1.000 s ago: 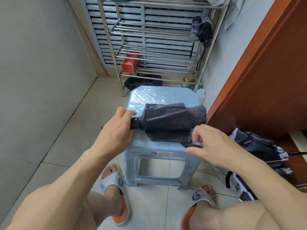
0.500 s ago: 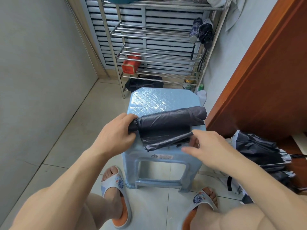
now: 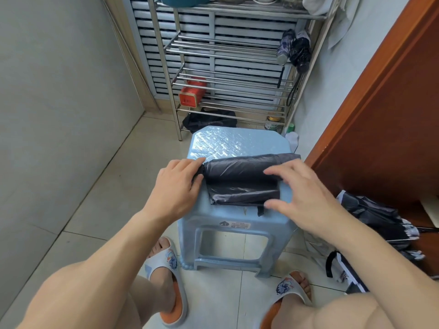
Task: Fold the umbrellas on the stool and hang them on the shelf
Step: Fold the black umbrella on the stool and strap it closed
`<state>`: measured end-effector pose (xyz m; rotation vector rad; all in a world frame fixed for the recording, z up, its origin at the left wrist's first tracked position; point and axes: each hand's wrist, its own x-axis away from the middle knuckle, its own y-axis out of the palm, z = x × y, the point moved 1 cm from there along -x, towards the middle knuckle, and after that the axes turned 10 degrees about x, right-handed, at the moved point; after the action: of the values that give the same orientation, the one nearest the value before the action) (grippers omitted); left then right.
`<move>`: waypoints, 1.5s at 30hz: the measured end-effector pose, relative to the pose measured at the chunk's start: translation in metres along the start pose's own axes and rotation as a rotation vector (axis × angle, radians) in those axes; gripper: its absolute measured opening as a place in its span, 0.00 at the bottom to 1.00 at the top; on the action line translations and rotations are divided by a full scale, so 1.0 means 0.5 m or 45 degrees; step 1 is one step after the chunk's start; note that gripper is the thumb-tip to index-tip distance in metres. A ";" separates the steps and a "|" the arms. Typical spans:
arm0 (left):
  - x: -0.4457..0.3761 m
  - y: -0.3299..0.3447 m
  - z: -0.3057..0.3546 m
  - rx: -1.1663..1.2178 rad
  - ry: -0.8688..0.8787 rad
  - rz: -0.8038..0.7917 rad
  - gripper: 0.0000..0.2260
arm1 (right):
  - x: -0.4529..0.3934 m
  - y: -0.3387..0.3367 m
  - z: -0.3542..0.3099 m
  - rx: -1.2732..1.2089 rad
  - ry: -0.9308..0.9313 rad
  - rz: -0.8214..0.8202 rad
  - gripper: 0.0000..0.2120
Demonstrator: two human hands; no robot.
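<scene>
Head view: one black umbrella (image 3: 240, 179) on stool (image 3: 240, 143), two umbrellas (image 3: 294, 49) on shelf (image 3: 228, 67).

The person is wearing white slip-on sandals with orange insoles and a blue printed emblem on each strap, left sandal (image 3: 166, 276), right sandal (image 3: 288, 295); both arms and legs are showing no sleeves.
</scene>
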<state>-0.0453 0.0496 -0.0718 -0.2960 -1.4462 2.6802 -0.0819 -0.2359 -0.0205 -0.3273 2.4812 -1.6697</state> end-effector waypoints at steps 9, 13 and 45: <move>0.037 -0.027 0.053 0.641 -0.279 0.323 0.13 | -0.058 0.014 -0.018 -0.330 0.089 0.355 0.03; 0.058 -0.033 0.078 0.874 -0.257 0.241 0.11 | -0.088 -0.002 -0.020 -0.429 0.199 0.357 0.05; 0.025 0.002 0.110 0.698 0.063 0.255 0.33 | -0.099 -0.026 -0.037 -0.595 0.183 0.324 0.07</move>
<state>-0.0690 0.0062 -0.0449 -0.4724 -0.6488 3.0575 -0.0369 -0.2117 -0.0019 0.0696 2.8559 -1.0427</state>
